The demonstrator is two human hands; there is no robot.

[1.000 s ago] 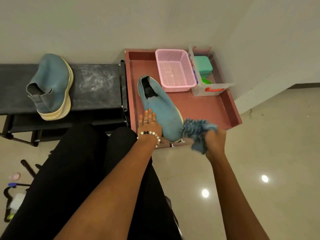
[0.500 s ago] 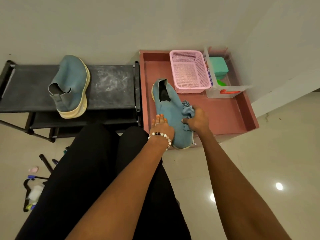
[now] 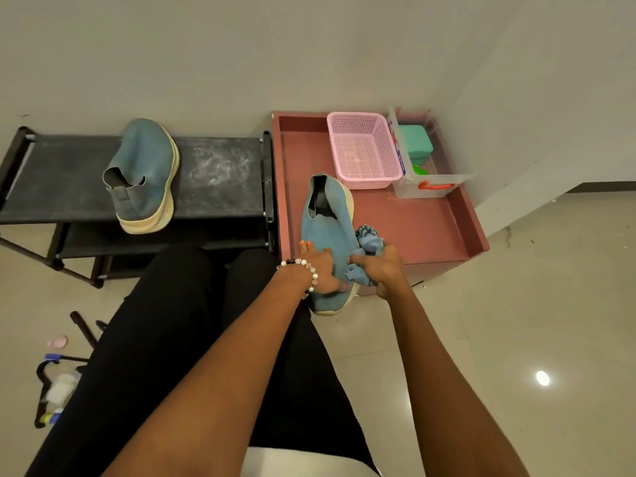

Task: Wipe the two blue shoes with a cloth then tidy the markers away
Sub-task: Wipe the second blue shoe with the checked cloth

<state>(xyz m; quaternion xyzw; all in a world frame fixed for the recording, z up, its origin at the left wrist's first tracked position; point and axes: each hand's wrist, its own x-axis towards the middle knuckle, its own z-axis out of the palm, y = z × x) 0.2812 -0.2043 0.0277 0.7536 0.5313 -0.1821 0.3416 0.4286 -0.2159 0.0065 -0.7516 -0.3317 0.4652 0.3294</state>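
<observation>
1. Far left on the floor I see loose clutter point(image 3: 56, 390), some of it perhaps markers; it is too small to tell, so tidying waits.
2. On the black rack point(image 3: 213, 177) the second shoe point(image 3: 144, 173) stands tipped on its side, sole to the right, well apart from my hands. I judge it is the next one to wipe.
3. My left hand point(image 3: 318, 270), beaded bracelet at the wrist, lies on the toe half of the near shoe point(image 3: 327, 235). Its fingers are spread flat along the left flank and the thumb reaches over the top, so this grip presses the shoe down; it does not pinch it.
4. The near shoe lies in the pink tray point(image 3: 430, 232), heel toward the wall, toe hanging over the tray's front edge toward me.
5. My right hand point(image 3: 382, 266) is curled round the bunched blue cloth point(image 3: 368, 246), and this grip holds it against the shoe's right side near the toe.
6. To do this step well, I judge I should keep the left palm firm so the overhanging toe does not tip off the edge, then drag the cloth in long strokes from toe to heel, rolling the shoe to reach the sole rim.
7. Further right, at the back of the tray, a pink basket point(image 3: 361, 149) stands just beside a clear box point(image 3: 430, 180).
</observation>
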